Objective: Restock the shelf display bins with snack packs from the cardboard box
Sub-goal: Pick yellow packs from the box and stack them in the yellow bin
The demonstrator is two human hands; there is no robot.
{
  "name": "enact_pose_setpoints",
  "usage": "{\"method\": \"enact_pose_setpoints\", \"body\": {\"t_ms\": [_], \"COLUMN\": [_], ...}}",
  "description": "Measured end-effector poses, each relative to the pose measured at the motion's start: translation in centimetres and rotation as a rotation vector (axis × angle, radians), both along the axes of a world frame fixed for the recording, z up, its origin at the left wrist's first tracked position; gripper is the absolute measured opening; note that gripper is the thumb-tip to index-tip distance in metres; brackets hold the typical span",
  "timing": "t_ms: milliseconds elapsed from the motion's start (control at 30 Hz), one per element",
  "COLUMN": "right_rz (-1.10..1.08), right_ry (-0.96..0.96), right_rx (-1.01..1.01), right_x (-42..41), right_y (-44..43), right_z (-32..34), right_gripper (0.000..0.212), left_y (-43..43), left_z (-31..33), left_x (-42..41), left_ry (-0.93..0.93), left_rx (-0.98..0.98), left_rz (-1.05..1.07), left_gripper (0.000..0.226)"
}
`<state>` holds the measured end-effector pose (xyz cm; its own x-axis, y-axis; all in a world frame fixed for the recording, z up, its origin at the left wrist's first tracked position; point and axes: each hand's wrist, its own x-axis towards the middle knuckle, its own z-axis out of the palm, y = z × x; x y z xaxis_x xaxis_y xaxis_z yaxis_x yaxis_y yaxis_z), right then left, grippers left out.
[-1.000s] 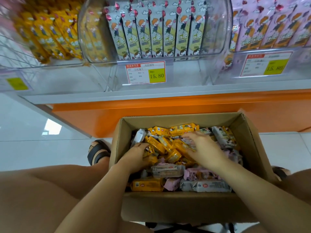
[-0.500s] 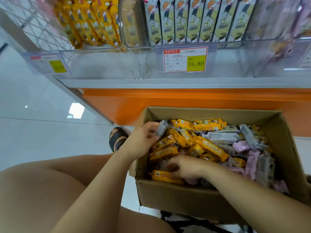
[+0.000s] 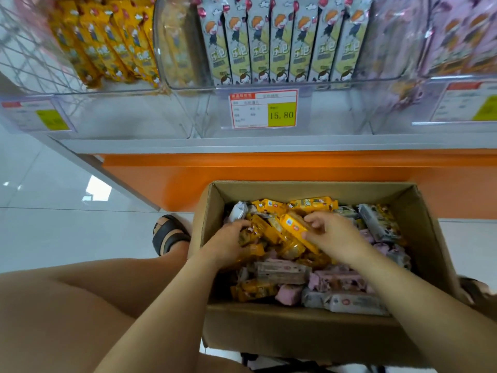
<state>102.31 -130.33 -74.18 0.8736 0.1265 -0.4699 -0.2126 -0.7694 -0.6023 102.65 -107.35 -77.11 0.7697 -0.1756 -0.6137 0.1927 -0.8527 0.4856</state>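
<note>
Clutching yellow snack packs (image 3: 271, 232) inside the cardboard box (image 3: 309, 327): left grip (image 3: 228, 243) curled round one end, right grip (image 3: 336, 238) pinching the other. Beneath both grips, pink and grey packs (image 3: 282, 273). Beyond them, stocked shelf display bins (image 3: 295, 86).

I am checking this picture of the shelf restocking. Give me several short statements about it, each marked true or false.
1. The left hand and the right hand are both inside the cardboard box. True.
2. The right hand pinches a pink pack. False: both hands grip yellow packs.
3. The price tag on the middle bin reads 15.80. True.
4. The middle bin holds yellow packs. False: it holds grey-green packs; the yellow ones on the shelf stand in the left bin.
5. A black sandal shows left of the cardboard box. True.
</note>
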Motion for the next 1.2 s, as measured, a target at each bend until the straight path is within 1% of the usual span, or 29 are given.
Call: {"method": "enact_pose_setpoints", "body": {"t_ms": [67, 167, 200, 300, 367, 433, 467, 533, 600, 667, 733, 867, 933, 1000, 1067, 1133, 1167, 1200], "right_rz": [-0.012, 0.077, 0.100, 0.155, 0.177, 0.158, 0.129, 0.060, 0.005, -0.016, -0.018, -0.062, -0.048, -0.043, -0.096, -0.199, -0.241, -0.263], "right_ry": [-0.032, 0.037, 0.032, -0.031, -0.077, -0.085, -0.075, -0.046, -0.013, 0.006, 0.045, 0.193, 0.242, 0.252, 0.252, 0.291, 0.310, 0.314], "right_rx": [-0.082, -0.127, -0.146, -0.222, -0.277, -0.281, -0.239, -0.092, 0.053, 0.149, 0.198, 0.306, 0.329, 0.347, 0.403, 0.513, 0.557, 0.576], "right_x": [-0.4, -1.5, -1.9, -2.2, -2.3, -2.3, -2.3, -2.0, -1.6, -1.4, -1.3, -1.0, -1.1, -1.3, -1.3, -1.3, -1.2, -1.1], "right_y": [-1.0, -1.2, -1.0, -0.6, -0.3, -0.1, 0.1, 0.4, 0.7, 0.9, 0.9, 0.6, 0.8, 1.2, 1.5, 1.8, 1.8, 1.8], "right_z": [-0.6, -1.5, -1.7, -2.0, -2.1, -2.2, -2.3, -2.3, -2.2, -2.1, -2.0, -2.0, -2.0, -2.1, -2.1, -2.0, -2.2, -2.5], "right_gripper": [0.051, 0.075, 0.081, 0.088, 0.090, 0.089, 0.089, 0.086, 0.082, 0.078, 0.080, 0.089, 0.092, 0.088, 0.071, 0.047, 0.040, 0.038], "left_y": [-0.2, -0.7, -0.9, -1.0, -1.0, -1.2, -1.3, -1.9, -2.7, -3.5, -4.2, -4.2, -4.2, -4.3, -4.5, -4.4, -4.2, -4.1], "left_z": [-0.9, -1.8, -1.9, -2.1, -1.7, -0.9, -0.5, 0.2, 0.4, 0.0, -0.7, -1.2, -1.3, -1.2, -0.9, -0.6, -0.3, -0.2], "left_x": [0.1, 0.0, 0.0, -0.1, 0.0, 0.2, 0.5, 1.0, 1.1, 0.7, 0.0, 0.0, -0.1, -0.5, -1.1, -1.3, -1.3, -1.3], "left_ry": [0.028, 0.010, -0.006, -0.058, -0.090, -0.159, -0.186, -0.199, -0.097, 0.048, 0.126, 0.161, 0.144, 0.059, -0.037, -0.070, -0.061, -0.035], "left_rx": [0.060, 0.207, 0.253, 0.321, 0.275, 0.176, 0.101, -0.099, -0.271, -0.374, -0.381, -0.376, -0.353, -0.276, -0.223, -0.224, -0.230, -0.235], "left_rz": [-0.032, -0.164, -0.209, -0.261, -0.199, -0.075, 0.001, 0.181, 0.340, 0.447, 0.474, 0.510, 0.539, 0.559, 0.551, 0.543, 0.535, 0.519], "left_gripper": [0.071, 0.077, 0.078, 0.081, 0.084, 0.085, 0.086, 0.088, 0.089, 0.083, 0.073, 0.072, 0.066, 0.052, 0.038, 0.034, 0.035, 0.037]}}
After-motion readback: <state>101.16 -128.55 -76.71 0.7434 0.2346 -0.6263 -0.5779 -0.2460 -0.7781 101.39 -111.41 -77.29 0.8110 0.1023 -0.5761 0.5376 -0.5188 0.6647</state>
